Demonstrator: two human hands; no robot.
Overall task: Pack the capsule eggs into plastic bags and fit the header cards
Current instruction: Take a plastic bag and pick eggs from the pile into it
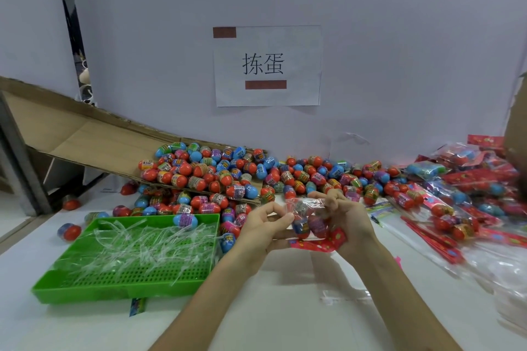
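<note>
White table [285, 308] met a pale wall with a paper sign [268, 65]. Above it, the left hand [265, 225] pinched the left side of a clear plastic bag [305, 208] of capsule eggs [309, 226]. The right hand [348, 216] curled round its right side, nearer the red header card [328, 238] lying crosswise at the bag's near end.

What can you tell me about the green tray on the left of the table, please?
The green tray is shallow and rectangular, of what looks like rigid plastic, with low walls and a perforated floor. It lies flat on the white table, at the left of the view. Loose clear plastic strips cover much of its floor, and one blue and purple capsule egg rests by its far wall. A colourful printed strip pokes out from under its near edge.
</note>
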